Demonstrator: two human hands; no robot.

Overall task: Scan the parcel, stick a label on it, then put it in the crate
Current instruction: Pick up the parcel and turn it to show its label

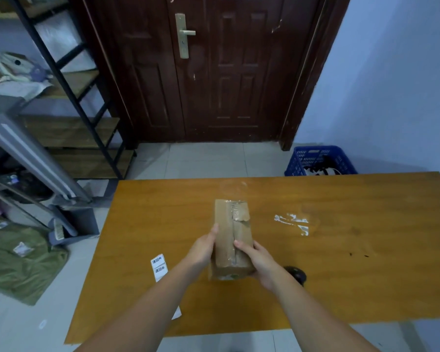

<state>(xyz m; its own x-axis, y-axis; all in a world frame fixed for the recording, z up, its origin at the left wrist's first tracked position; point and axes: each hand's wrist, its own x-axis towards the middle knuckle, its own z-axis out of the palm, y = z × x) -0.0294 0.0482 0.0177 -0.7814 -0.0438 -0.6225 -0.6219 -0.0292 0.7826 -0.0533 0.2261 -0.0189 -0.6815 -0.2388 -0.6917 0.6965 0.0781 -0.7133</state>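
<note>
A long brown cardboard parcel, sealed with clear tape, lies on the wooden table with its length pointing away from me. My left hand grips its left side near the close end. My right hand holds the right side, thumb over the top seam. A strip of white labels with black print lies on the table left of my left forearm. A black scanner rests just right of my right wrist, partly hidden by it. The blue plastic crate stands on the floor beyond the table's far right edge.
Torn tape scraps stick to the table right of the parcel. A dark wooden door is ahead. Metal shelving and a grey bin stand at left, with a green bag on the floor.
</note>
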